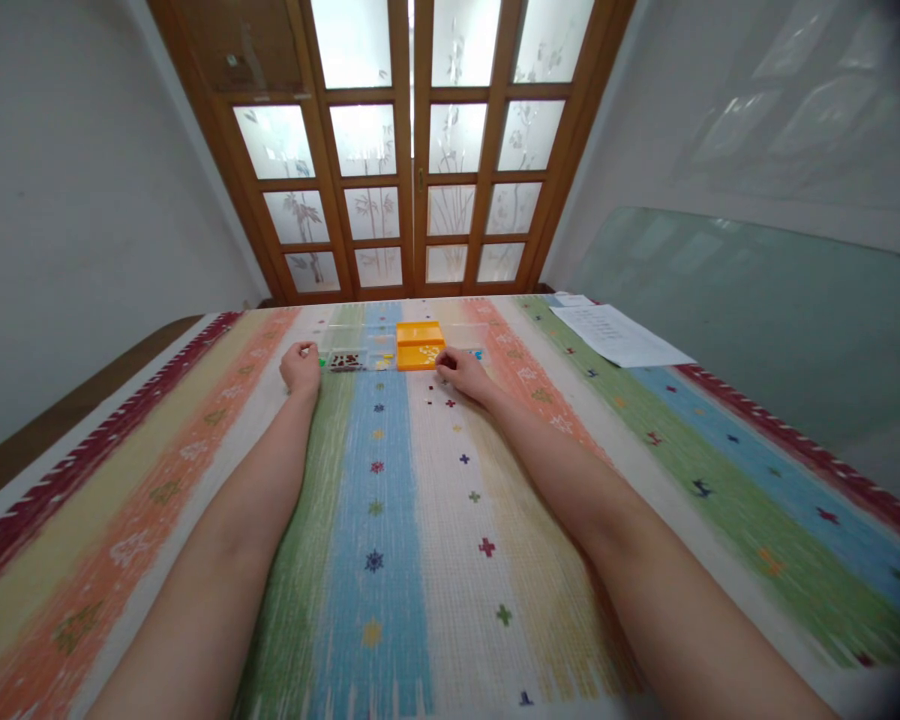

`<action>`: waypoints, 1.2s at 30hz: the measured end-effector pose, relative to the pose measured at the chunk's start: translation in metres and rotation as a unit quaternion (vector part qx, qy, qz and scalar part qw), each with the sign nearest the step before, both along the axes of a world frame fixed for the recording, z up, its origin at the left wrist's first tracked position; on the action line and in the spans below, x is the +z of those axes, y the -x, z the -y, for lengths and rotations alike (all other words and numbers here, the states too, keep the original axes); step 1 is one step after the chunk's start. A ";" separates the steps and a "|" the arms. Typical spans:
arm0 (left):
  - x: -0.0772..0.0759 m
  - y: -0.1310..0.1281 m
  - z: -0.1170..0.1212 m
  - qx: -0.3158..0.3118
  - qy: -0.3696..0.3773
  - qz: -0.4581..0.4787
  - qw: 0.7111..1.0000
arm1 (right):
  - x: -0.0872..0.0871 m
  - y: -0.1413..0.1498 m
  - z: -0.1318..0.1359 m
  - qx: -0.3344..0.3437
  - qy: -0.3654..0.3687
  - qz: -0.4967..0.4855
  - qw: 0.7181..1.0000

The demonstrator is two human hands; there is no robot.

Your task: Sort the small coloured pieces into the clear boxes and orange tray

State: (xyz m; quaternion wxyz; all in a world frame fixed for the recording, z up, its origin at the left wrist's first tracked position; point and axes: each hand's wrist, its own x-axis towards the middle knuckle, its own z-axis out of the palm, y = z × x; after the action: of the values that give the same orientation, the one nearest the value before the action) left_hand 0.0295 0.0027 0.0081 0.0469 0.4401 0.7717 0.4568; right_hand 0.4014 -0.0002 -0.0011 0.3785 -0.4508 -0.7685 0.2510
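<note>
My left hand (301,368) is closed, its fingers curled at the left end of a row of small boxes. Just right of its fingertips shows a bit of green (322,363). My right hand (463,373) is closed in a pinch at the right edge of an open orange box (407,358), which has small white pieces inside. Whatever either hand may hold is too small to make out. Between the hands, a clear box (346,368) contains dark brown pieces, and yellow pieces (383,358) lie beside it. Blue pieces (478,355) show behind my right hand.
The boxes stand on a striped, patterned tablecloth (390,500) near the table's far edge. White printed sheets (619,335) lie at the far right. A greenish glass panel (780,330) leans along the right wall, and wooden doors with glass panes (412,180) are beyond the table.
</note>
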 end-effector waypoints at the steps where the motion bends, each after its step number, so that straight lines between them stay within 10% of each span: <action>1: 0.000 0.002 0.000 0.008 -0.001 0.005 1.000 | 0.000 0.000 0.000 -0.006 -0.003 -0.006 1.000; 9: -0.004 0.005 0.002 0.051 0.009 0.005 0.999 | 0.000 -0.001 -0.003 -0.051 -0.019 -0.050 0.997; 18: 0.001 -0.040 0.010 -0.127 0.016 -0.107 0.986 | 0.007 0.000 -0.002 -0.093 0.006 -0.079 0.993; 28: 0.005 -0.123 0.045 -0.461 0.080 -0.270 0.842 | -0.007 -0.001 -0.014 -0.080 -0.017 -0.137 0.987; 36: 0.000 -0.149 0.061 -0.515 0.089 -0.320 0.790 | -0.009 -0.004 -0.018 -0.098 -0.017 -0.117 0.988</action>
State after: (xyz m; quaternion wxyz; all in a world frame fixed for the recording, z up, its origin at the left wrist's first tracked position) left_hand 0.1787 -0.0583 0.0084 0.0643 0.8870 0.4393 0.1269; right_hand 0.4059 0.0174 -0.0104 0.4959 -0.4851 -0.6752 0.2506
